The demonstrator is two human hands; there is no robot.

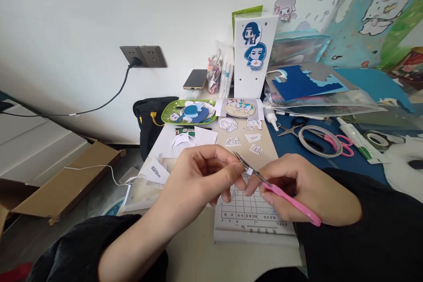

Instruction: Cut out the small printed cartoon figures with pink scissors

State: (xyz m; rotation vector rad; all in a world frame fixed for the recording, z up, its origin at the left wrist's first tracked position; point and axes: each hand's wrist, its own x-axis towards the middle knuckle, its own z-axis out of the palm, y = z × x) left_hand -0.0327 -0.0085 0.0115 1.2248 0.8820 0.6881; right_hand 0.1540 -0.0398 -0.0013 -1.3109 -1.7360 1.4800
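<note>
My right hand (291, 180) grips a pair of small scissors with a pink handle (294, 202), its metal blades pointing up and left. A tiny piece of white paper (250, 170) shows at the blades. My left hand (208, 174) pinches at the blade tips, thumb against forefinger, seemingly on the same paper, which the fingers mostly hide. Beneath both hands lies a booklet with a printed grid (251, 224). Cut-out line drawings (228, 124) and small paper pieces (253, 138) lie on the table just beyond.
A green tray (167, 108) holds blue and white cut-outs. Right of it is a printed colour picture (239, 108). On the blue mat sit black scissors (292, 128), a tape roll (320, 141) and a glue tube (358, 139). A phone (195, 79) and a white stand (253, 81) are behind.
</note>
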